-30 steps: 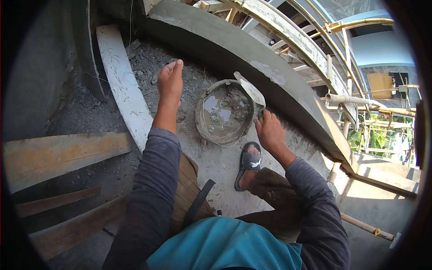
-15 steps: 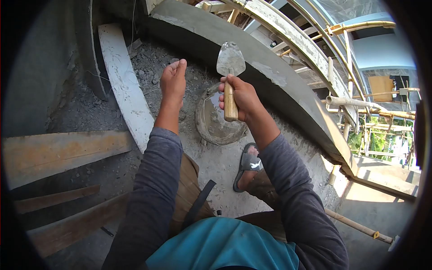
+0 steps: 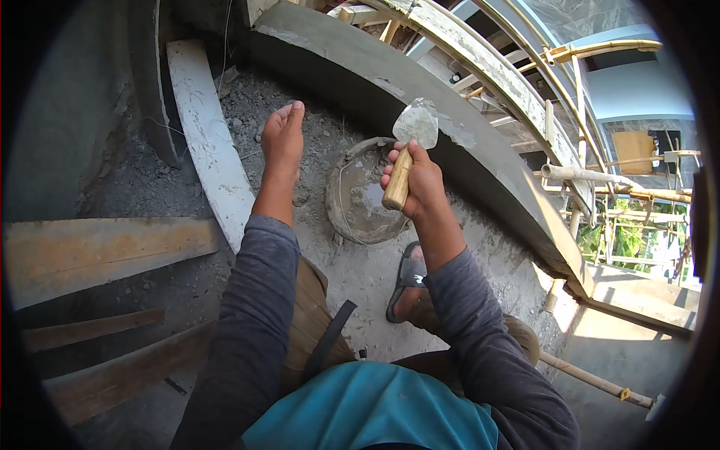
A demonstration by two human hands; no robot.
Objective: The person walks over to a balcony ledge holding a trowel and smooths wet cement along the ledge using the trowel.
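Note:
My right hand (image 3: 422, 180) grips a trowel by its wooden handle (image 3: 398, 180). The trowel's rounded metal blade (image 3: 417, 124) points away from me, smeared with grey, in front of the plastered low wall (image 3: 337, 61). Below and left of the trowel, a round bucket (image 3: 335, 210) stands on the floor, with wet grey mix (image 3: 369, 182) inside. My left hand (image 3: 283, 141) hovers over the rubble left of the bucket, its fingers curled in and thumb on top. Nothing shows in it, though its palm side is partly hidden.
A mortar-spotted white board (image 3: 206, 135) leans at the left, near wooden planks (image 3: 112, 251). Loose rubble (image 3: 247, 112) lies along the wall's foot. Bamboo scaffolding (image 3: 585, 172) stands beyond the wall. My sandalled foot (image 3: 409, 281) is beside the bucket.
My right hand has shifted the trowel right and slightly down, tilting its blade to the right and uncovering more of the bucket. My left hand has barely moved.

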